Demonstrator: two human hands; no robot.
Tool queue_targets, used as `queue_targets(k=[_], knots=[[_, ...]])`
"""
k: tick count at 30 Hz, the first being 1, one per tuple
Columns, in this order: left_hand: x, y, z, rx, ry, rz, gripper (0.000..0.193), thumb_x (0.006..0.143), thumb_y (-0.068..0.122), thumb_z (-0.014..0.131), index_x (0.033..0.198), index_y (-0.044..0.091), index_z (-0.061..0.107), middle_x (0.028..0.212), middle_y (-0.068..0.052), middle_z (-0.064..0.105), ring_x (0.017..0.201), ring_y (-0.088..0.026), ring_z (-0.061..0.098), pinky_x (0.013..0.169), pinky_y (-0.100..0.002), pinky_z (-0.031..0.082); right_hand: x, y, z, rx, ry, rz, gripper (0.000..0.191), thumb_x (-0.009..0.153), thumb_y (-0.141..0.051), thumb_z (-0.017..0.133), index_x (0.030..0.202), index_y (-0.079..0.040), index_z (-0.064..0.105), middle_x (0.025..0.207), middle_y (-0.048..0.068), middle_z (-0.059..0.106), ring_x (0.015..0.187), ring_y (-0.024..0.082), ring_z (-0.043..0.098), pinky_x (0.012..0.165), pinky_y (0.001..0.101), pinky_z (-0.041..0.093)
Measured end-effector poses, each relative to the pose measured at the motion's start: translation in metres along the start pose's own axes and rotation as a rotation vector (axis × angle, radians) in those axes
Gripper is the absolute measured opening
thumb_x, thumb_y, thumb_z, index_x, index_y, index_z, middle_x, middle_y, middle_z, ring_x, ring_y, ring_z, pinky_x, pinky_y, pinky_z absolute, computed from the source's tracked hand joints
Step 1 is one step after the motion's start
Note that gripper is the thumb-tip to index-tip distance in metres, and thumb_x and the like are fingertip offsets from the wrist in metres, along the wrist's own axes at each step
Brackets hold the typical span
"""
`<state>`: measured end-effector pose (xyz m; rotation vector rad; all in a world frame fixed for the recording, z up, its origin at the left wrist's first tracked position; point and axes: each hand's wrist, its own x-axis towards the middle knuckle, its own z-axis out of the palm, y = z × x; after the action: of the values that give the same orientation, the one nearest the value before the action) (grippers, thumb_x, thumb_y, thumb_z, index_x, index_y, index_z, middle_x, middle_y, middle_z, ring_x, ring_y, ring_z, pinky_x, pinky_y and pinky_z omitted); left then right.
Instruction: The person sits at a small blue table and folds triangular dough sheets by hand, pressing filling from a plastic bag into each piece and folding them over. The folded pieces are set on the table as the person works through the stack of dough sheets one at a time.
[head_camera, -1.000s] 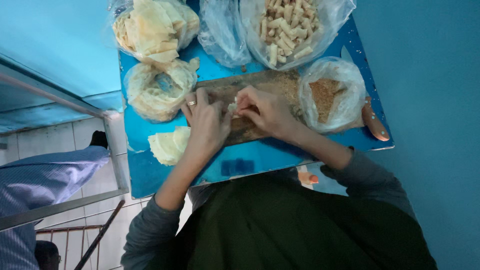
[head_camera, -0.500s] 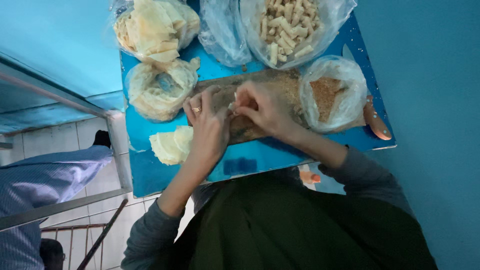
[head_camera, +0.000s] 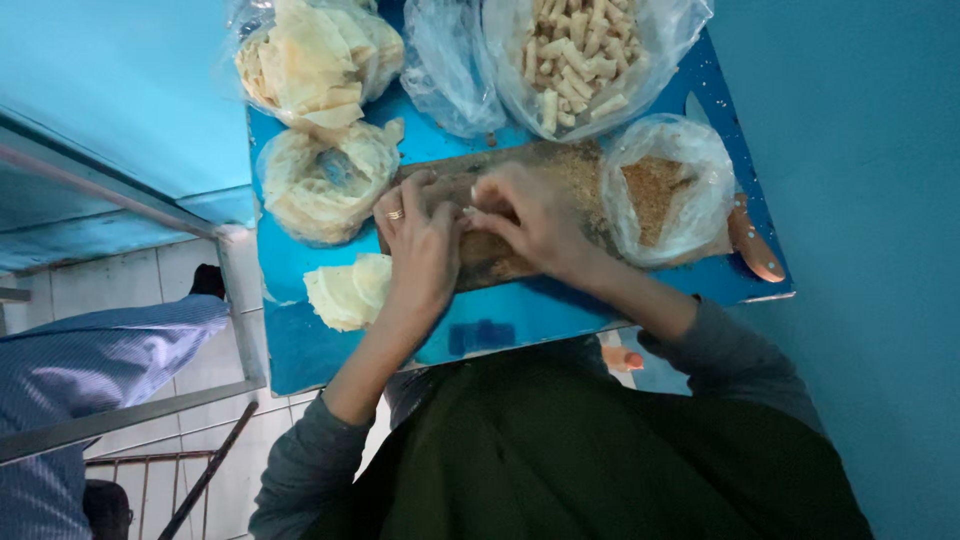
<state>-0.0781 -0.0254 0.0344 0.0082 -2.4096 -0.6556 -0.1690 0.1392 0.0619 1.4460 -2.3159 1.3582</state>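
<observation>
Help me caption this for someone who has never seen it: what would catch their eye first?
Two bare hands, the left hand wearing a ring and the right hand, meet over a wooden board at the middle of a bright blue table. Behind them sits a clear bag of pale rolled pieces, with a bag of brown crumbs at the right and stacked thin wrappers at the far left.

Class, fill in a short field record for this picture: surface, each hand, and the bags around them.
Surface: blue table with a wooden board
Left hand: on the board, ring on one finger
Right hand: fingertips meet the left hand's over a small pale piece
Bags: rolled pieces; brown crumbs; pale sheets
Loose: stack of pale sheets
</observation>
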Motion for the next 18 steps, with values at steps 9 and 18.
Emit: queue_targets(k=[9,18], knots=[[-0.001,0.012,-0.048,-0.047,0.060,-0.111,0.043,0.093,0.006,0.074,0.134,0.007,0.065,0.146,-0.021,0.046,0.132,-0.043,0.044,0.114,-0.050,0.035,0.015,0.000,0.007,-0.170,-0.078,-0.067,0.012,0.101,-0.010,0.062,0.112,-0.009,0.058,0.099,0.010,0.065,0.095,0.034,0.063,0.082,0.0473,0.048],[-0.049,0.022,-0.111,-0.021,0.201,-0.349,0.045,0.095,0.008,0.080,0.138,0.012,0.066,0.157,-0.019,0.039,0.117,-0.031,0.042,0.106,-0.045,0.036,0.046,0.000,0.001,-0.373,-0.102,-0.027,0.022,0.096,-0.020,0.069,0.113,-0.008,0.060,0.106,0.017,0.062,0.102,0.038,0.060,0.082,0.0493,0.047]])
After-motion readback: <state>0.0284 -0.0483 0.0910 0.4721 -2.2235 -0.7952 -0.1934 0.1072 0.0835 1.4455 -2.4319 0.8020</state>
